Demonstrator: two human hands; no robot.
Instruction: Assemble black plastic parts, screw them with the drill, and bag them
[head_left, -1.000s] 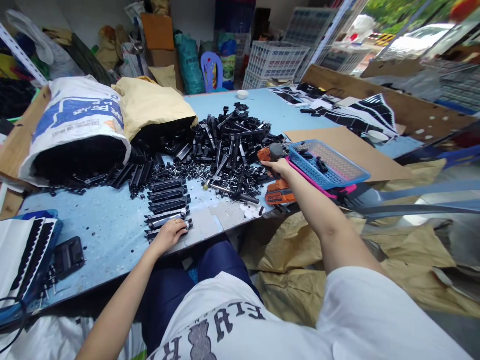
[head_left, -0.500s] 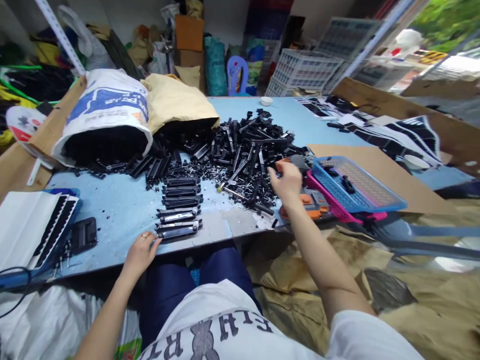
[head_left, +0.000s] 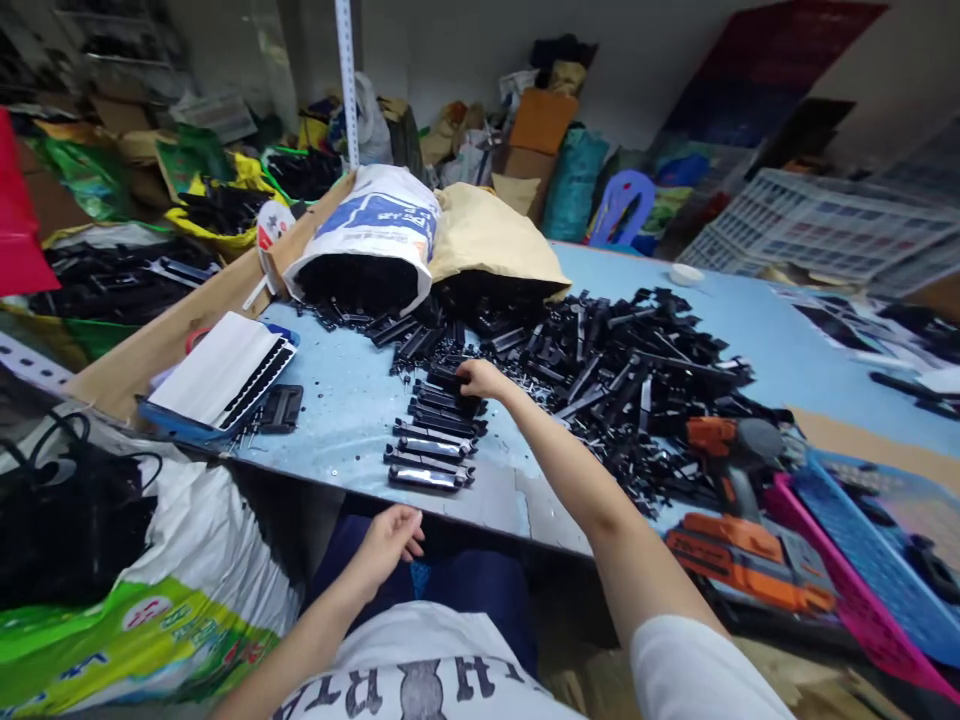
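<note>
My right hand [head_left: 482, 384] reaches across to the far end of a row of long black plastic parts [head_left: 429, 441]. Its fingers are bent down and closed at the right end of the farthest part; the fingertips are hidden against the black, so what they grip cannot be made out. At the table's front edge, just below the nearest part, my left hand [head_left: 390, 541] has its fingers loosely curled and apart, with nothing seen in it. Behind and right of the row spreads a large heap of black plastic parts [head_left: 600, 365], with small screws among them.
An orange and black cordless drill [head_left: 731, 445] stands on the right beside a blue basket [head_left: 847, 540] and a pink basket [head_left: 847, 600]. A white sack [head_left: 375, 215] and a tan sack [head_left: 495, 235] lie open behind. White sheets [head_left: 217, 370] fill a tray at left.
My right hand has moved left from beside the drill to the row's far end. My left hand has drawn back from the nearest part to the table edge. The view has turned left.
</note>
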